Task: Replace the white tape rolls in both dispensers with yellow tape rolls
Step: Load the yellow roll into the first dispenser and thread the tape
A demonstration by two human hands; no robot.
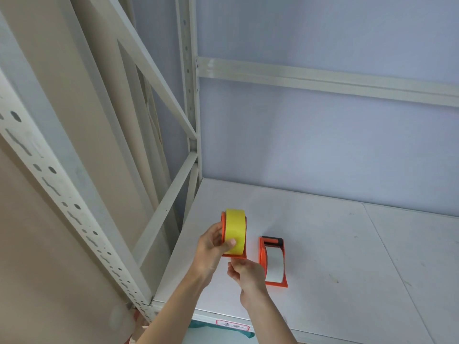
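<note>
Item: left hand [211,247]. Grip clamped on an orange dispenser [234,255] loaded with a yellow tape roll [236,228]; the thumb lies across the lower face of the yellow roll, the remaining fingers wrap behind the dispenser's orange side plate, which shows as a rim to the left of the roll. The assembly is held upright above the shelf [323,244], roll face toward the camera. Item: right hand [247,274]. It sits directly below the held dispenser, fingers curled and drawn together, fingertips at the dispenser's orange bottom edge; whether the grip pinches a tape end or only touches the plastic cannot be told. Item: second orange dispenser [273,261]. It lies flat on the shelf just to the right of the held dispenser, apart from it, with a white tape roll [274,265] seated in it and a black-and-orange roller bar [272,241] at its far end; the back of the right hand partly overlaps its near left side in view. Item: shelf. White board surface of a metal rack, carrying the second dispenser; a perforated upright post [57,184] stands to the left of the held dispenser, with diagonal braces [164,207] behind it. Item: red-bordered label [232,326] on the shelf's front edge, below the right forearm; its writing is too small to read.
</note>
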